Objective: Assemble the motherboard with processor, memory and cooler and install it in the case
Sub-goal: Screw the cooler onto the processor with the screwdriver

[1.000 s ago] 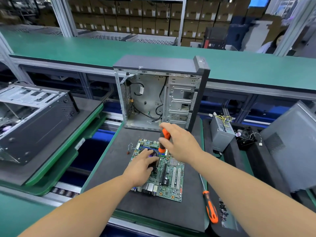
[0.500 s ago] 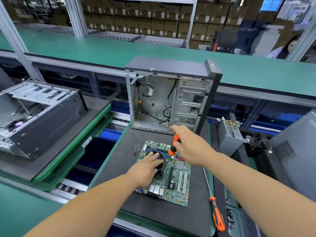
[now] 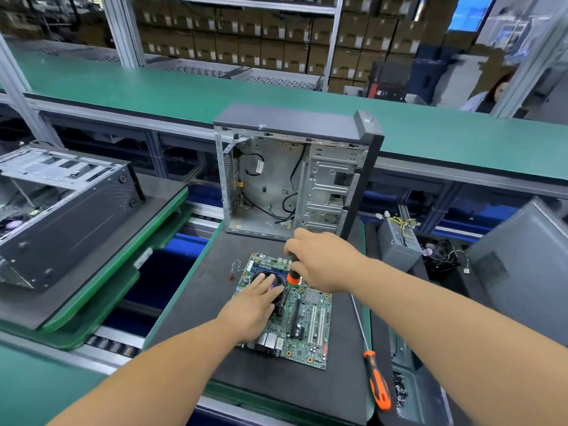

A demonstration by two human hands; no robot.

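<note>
Head view. Motherboard (image 3: 302, 321) lies flat on a dark mat (image 3: 276, 382), near the front edge of the pallet. Cooler (image 3: 276, 285) sits on the board's upper left part. Left hand (image 3: 250, 312) rests on the cooler, fingers straight and spread over the fan, gripping nothing. Right hand (image 3: 322, 261) is curled round the handle of an orange-and-black screwdriver (image 3: 293, 276), held upright just right of the cooler; its tip is hidden, so contact with a screw cannot be told. Case (image 3: 295, 176) stands upright behind the board, side open toward the camera, loose cables inside, nothing mounted on its tray. A second screwdriver (image 3: 376, 379) lies on the mat's right edge, well apart from the board. Power supply (image 3: 398, 241) sits right of the case. Another case (image 3: 61, 210) lies on its side on the left pallet.
</note>
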